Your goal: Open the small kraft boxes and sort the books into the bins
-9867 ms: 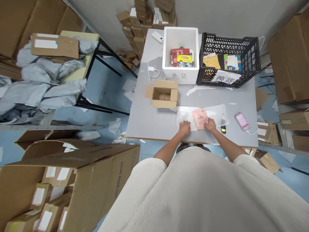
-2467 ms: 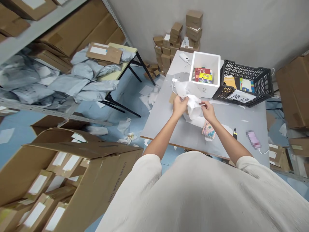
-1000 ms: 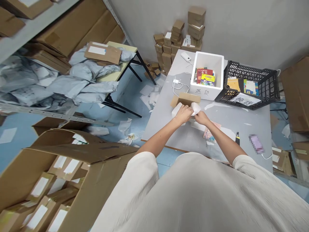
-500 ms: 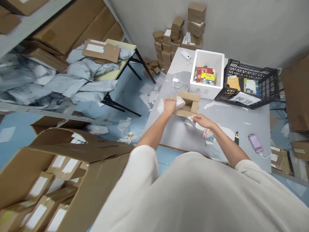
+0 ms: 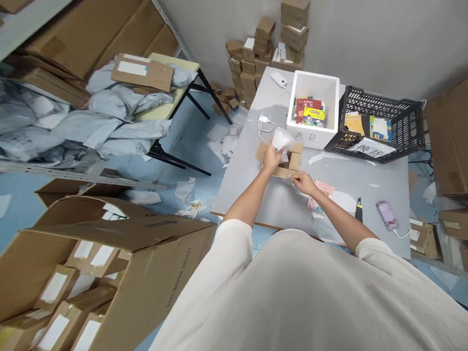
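Note:
My left hand [image 5: 272, 157] grips a bundle of white, translucent wrapping [image 5: 282, 139] and holds it over the open cardboard box [image 5: 295, 162]. The bundle hides part of the box's inside; its flaps stand spread apart. At the box's near right corner, my right hand [image 5: 304, 183] has its fingers pinched together on something small that I cannot make out. A pink illustrated booklet [image 5: 323, 189] lies on the table, partly under my right forearm. Further right are a yellow-and-black utility knife [image 5: 359, 212] and a blurred, purple phone-like object [image 5: 386, 215] with a white cable.
On the grey table [image 5: 241, 170] stand a white foam box [image 5: 310, 139] and a black plastic crate [image 5: 387, 105], both holding books. Small cartons [image 5: 294, 36] are stacked by the wall. A large carton [image 5: 175, 263] full of labelled boxes stands left; grey parcels [image 5: 84, 129] lie beyond.
My left hand has moved right with the white bundle, from the box's left side to above it. My right hand stays by the near corner. The view has shifted slightly.

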Motion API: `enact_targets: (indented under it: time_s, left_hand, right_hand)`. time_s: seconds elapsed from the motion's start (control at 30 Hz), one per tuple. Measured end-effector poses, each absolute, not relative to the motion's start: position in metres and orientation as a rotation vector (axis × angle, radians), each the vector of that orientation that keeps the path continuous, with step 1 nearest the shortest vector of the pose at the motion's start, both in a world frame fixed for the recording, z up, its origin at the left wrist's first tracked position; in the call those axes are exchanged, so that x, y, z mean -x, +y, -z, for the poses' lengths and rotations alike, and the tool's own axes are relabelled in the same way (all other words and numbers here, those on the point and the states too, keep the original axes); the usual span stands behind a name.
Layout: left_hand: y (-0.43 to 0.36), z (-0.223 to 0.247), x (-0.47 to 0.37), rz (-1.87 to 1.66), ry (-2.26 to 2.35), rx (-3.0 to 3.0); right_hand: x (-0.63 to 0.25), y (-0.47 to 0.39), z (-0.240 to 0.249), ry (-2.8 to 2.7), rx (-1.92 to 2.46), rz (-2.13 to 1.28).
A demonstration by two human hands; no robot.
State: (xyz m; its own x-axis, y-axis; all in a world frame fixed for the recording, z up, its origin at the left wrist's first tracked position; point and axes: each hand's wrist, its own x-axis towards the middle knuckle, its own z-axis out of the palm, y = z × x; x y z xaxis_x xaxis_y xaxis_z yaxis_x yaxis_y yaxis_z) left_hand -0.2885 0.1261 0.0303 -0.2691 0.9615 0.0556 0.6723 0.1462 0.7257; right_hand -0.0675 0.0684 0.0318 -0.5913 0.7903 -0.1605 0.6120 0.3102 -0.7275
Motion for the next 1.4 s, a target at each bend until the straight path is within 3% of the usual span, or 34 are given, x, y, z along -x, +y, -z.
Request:
enact_targets:
  time_s: [0.17,0.4,0.53,0.87,1.03,1.4]
  left_hand:
    - [0.120,-0.011,0.293,-0.309,2.037,-1.627]
    - [0.116,-0.012,0.293,-0.010,1.905,-1.700]
    - [0.116,-0.015,0.297,-0.017,1.821,-1.728]
    - [0.091,-0.021,0.311,-0.179,1.741,-1.951]
    - [0.091,-0.014,0.297,-0.070,1.716,-1.847]
    - [0.096,-0.057,0.259,-0.484,1.798,-1.977]
  right_hand:
    - [0.076,0.069,-0.036,-2.443,1.316,-1.077]
    - [0.090,0.094,-0.049,-2.466,1.264,-0.719]
    - [0.105,0.120,-0.038,-2.646,1.219,-0.675]
    - [0.132,0.151,0.008,-2.798,1.379,-1.034]
    - [0.122,0.141,-0.009,-2.736,1.305,-1.033]
    - [0.038,0.123,-0.050,-2.079,1.354,-0.998]
